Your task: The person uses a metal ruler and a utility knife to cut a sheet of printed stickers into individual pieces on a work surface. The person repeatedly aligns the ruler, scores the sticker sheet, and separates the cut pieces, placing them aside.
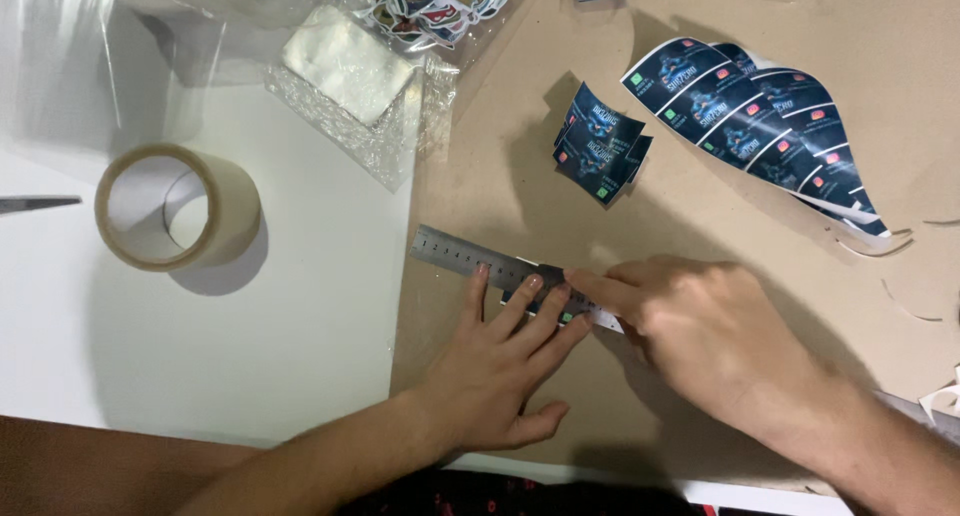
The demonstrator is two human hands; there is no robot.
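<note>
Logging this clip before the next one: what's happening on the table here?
A person presses a metal ruler down with the left hand over a small dark printed card on brown board. The right hand works at the ruler's edge; any tool in it is hidden. Cut cards, an uncut strip and a tape roll lie nearby.

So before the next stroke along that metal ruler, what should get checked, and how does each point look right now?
1. Left hand pressing the ruler flat: ok, its fingers lie spread across it.
2. Dark printed card sits under the ruler: ok, though mostly covered.
3. Left fingertips clear of the ruler's far edge: cannot tell, they reach close to it.
4. Tool in the right hand: cannot tell, the hand hides whatever it holds.
5. Brown board lies beneath the work: ok.
6. Pile of cut cards and uncut printed strips out of the way: ok, both lie farther up the board.
</note>
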